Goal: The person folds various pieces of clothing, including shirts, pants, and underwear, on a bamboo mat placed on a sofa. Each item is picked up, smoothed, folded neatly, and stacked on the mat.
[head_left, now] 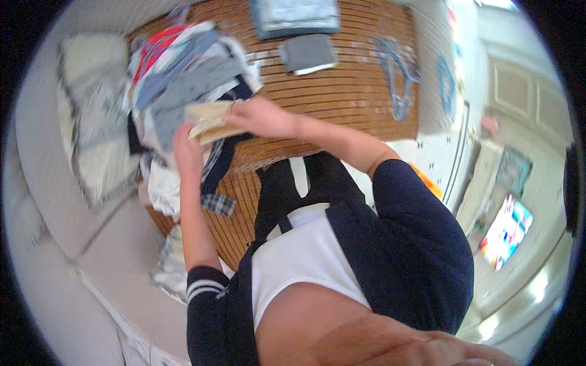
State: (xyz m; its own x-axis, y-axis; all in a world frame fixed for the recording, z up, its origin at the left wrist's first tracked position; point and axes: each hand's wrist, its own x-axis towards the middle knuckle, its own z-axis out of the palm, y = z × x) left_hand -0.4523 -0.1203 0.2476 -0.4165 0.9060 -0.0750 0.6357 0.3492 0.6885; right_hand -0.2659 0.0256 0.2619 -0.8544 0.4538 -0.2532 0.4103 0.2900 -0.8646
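A pale yellow cloth [210,112] is stretched between my two hands, its edges partly blurred. My left hand [185,148] grips its near left corner, and my right hand [258,116] pinches it from the right. Beneath and beyond the cloth spreads a heap of loose clothes [192,78], with grey, blue, red, white and dark pieces. Navy fabric with white stripes trails down from the heap, next to a black-and-white checked piece [219,204]. A white garment [164,187] lies below my left hand.
Brown striped matting [357,27] covers the surface. Folded light-blue cloth [297,16] and a folded grey piece [310,51] lie at the far side. Blue hangers [397,78] are to the right. A patterned cushion [98,110] is at left; a lit screen [506,232] glows far right.
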